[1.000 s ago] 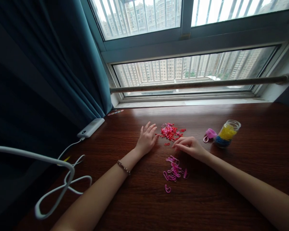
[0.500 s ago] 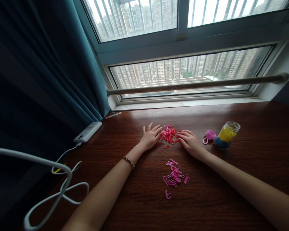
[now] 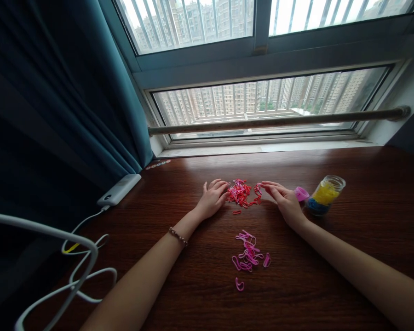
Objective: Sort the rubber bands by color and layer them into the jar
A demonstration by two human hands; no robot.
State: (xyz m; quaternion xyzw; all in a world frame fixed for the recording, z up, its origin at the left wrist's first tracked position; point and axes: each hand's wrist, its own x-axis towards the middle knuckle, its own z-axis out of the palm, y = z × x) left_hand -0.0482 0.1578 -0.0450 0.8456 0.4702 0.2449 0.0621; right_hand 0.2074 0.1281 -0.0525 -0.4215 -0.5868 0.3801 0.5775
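Observation:
A pile of small red and pink rubber bands [image 3: 239, 193] lies on the table between my hands. My left hand [image 3: 211, 198] rests at its left edge, fingers slightly bent and apart, fingertips touching the bands. On the other side, my right hand [image 3: 285, 202] has its fingers stretched toward a few red and pink bands that lie just right of the pile; its fingertips touch them. Closer to me is a separate cluster of pink rubber bands [image 3: 250, 253], with one pink band [image 3: 239, 284] lying below it.
Right of my right hand stand a pink ring-shaped piece [image 3: 301, 194], partly hidden, and a glass jar [image 3: 326, 195] with yellow and blue contents. A white device [image 3: 119, 190] with a looping white cable [image 3: 86, 243] lies at left, near the blue curtain [image 3: 124, 115].
My right hand has moved right and lifted slightly at the wrist, and a few bands now lie apart from the pile's right side. My left hand's fingers have drawn closer together.

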